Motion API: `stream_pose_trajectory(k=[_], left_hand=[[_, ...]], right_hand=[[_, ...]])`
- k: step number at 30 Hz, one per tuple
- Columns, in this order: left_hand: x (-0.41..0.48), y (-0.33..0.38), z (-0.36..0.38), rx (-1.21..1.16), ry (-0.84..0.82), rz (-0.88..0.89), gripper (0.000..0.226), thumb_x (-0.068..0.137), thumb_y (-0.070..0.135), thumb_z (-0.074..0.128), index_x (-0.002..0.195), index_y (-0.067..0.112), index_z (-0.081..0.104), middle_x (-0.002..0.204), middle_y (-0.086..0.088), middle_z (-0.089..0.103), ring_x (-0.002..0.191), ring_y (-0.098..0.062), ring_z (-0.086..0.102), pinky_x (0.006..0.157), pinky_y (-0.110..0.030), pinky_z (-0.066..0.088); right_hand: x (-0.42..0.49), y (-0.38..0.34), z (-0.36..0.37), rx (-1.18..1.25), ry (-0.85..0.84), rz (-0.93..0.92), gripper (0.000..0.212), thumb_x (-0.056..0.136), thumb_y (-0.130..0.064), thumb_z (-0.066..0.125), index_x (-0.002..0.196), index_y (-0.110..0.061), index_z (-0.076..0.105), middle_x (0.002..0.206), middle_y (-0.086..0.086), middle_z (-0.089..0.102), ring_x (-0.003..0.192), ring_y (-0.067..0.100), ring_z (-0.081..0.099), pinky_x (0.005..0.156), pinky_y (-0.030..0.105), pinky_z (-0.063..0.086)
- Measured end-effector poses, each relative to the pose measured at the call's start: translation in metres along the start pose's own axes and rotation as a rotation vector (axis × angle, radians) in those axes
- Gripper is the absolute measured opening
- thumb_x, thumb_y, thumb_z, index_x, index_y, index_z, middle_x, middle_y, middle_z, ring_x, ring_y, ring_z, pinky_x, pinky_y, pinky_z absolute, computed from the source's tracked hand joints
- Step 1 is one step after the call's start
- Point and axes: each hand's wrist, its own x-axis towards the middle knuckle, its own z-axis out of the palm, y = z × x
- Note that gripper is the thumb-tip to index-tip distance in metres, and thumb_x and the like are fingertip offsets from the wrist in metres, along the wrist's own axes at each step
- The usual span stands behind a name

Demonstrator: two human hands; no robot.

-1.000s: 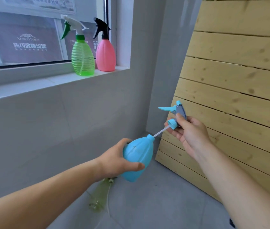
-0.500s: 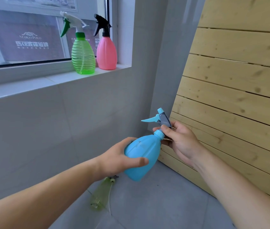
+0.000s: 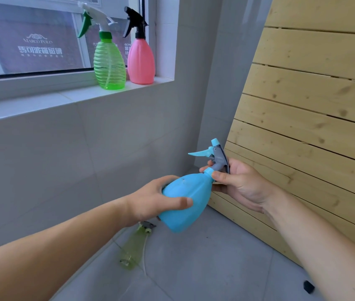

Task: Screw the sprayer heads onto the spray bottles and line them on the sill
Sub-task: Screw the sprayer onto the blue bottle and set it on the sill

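Note:
My left hand grips the body of a light blue spray bottle, which is tilted with its neck pointing up and right. A blue and grey sprayer head sits on that neck, and my right hand pinches its collar between thumb and fingers. On the white window sill stand a green ribbed bottle with a white and green sprayer and a pink bottle with a black sprayer, side by side at the sill's right end.
A pale yellow-green bottle lies on the grey tiled floor below my left hand, with a loose tube beside it. A slatted wooden panel leans against the wall on the right. A small black object lies on the floor.
The sprayer head's tube has slid fully into the blue bottle and the head now sits on the neck. My right hand has shifted to the collar.

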Motion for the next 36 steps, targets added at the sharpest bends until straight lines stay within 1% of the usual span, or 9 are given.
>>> stream_pose_trajectory(k=[2,6,9,13,18,21,27,32,36], left_hand=[[0.002,0.001,0.004,0.064,0.082,0.052,0.069,0.06,0.043,0.087,0.122,0.027,0.062,0.109,-0.001,0.076,0.093,-0.014,0.075,0.078,-0.032,0.063],[0.007,0.002,0.012,0.424,0.285,0.134,0.074,0.062,0.049,0.088,0.126,0.036,0.052,0.114,0.01,0.063,0.106,-0.012,0.064,0.09,-0.033,0.058],[0.007,0.003,0.014,0.616,0.41,0.218,0.087,0.059,0.06,0.083,0.133,0.041,0.044,0.119,0.012,0.05,0.117,-0.011,0.045,0.097,-0.03,0.047],[0.008,0.001,0.014,0.649,0.457,0.268,0.095,0.061,0.061,0.086,0.141,0.037,0.041,0.127,0.011,0.046,0.122,-0.011,0.037,0.098,-0.026,0.039],[0.011,0.001,0.013,0.46,0.472,0.259,0.085,0.068,0.055,0.085,0.139,0.032,0.046,0.129,0.015,0.048,0.128,-0.009,0.039,0.105,-0.025,0.037],[0.011,0.001,0.009,0.215,0.429,0.207,0.085,0.07,0.048,0.084,0.143,0.033,0.043,0.137,0.012,0.05,0.13,-0.012,0.05,0.107,-0.035,0.048],[0.01,0.004,0.011,-0.184,0.528,0.152,0.092,0.071,0.027,0.092,0.148,0.03,0.042,0.135,0.008,0.055,0.113,-0.007,0.064,0.079,-0.017,0.053],[0.011,0.001,0.021,-0.349,0.513,0.075,0.087,0.061,0.038,0.092,0.136,0.029,0.05,0.126,0.002,0.061,0.108,-0.016,0.069,0.084,-0.033,0.059],[0.014,0.009,0.021,-0.631,0.421,-0.098,0.066,0.087,0.048,0.073,0.142,0.025,0.045,0.133,-0.004,0.06,0.113,-0.028,0.069,0.089,-0.047,0.059]], right_hand=[[0.002,0.002,0.005,-0.026,0.08,-0.003,0.027,0.091,0.001,0.059,0.117,-0.005,0.057,0.102,0.009,0.069,0.092,0.021,0.07,0.079,0.037,0.059],[0.008,0.01,0.018,-0.048,0.263,-0.005,0.018,0.093,-0.006,0.061,0.111,-0.007,0.059,0.102,0.011,0.063,0.082,0.021,0.069,0.069,0.037,0.059],[0.009,0.008,0.022,0.086,0.27,0.013,0.009,0.093,-0.004,0.06,0.102,-0.007,0.061,0.088,0.008,0.066,0.074,0.022,0.07,0.069,0.046,0.061],[0.008,0.004,0.021,0.223,0.249,0.039,0.01,0.09,-0.004,0.063,0.1,-0.007,0.062,0.09,0.011,0.072,0.081,0.028,0.072,0.069,0.052,0.06],[0.009,0.006,0.02,0.285,0.278,0.041,0.011,0.088,-0.004,0.065,0.098,-0.008,0.064,0.101,0.016,0.072,0.088,0.033,0.072,0.073,0.055,0.06],[0.011,0.007,0.018,0.299,0.311,0.039,0.012,0.089,-0.005,0.065,0.101,-0.006,0.064,0.106,0.018,0.072,0.092,0.035,0.071,0.077,0.055,0.059],[0.013,0.01,0.023,0.356,0.324,0.042,0.02,0.09,-0.005,0.065,0.11,-0.003,0.062,0.11,0.023,0.071,0.091,0.034,0.072,0.071,0.049,0.062],[0.013,0.012,0.025,0.319,0.362,0.038,0.022,0.089,-0.006,0.066,0.111,-0.003,0.064,0.119,0.023,0.069,0.099,0.035,0.07,0.071,0.046,0.061],[0.011,0.008,0.022,0.309,0.381,0.016,0.018,0.089,-0.005,0.065,0.107,-0.004,0.064,0.109,0.018,0.072,0.096,0.032,0.071,0.07,0.044,0.062]])
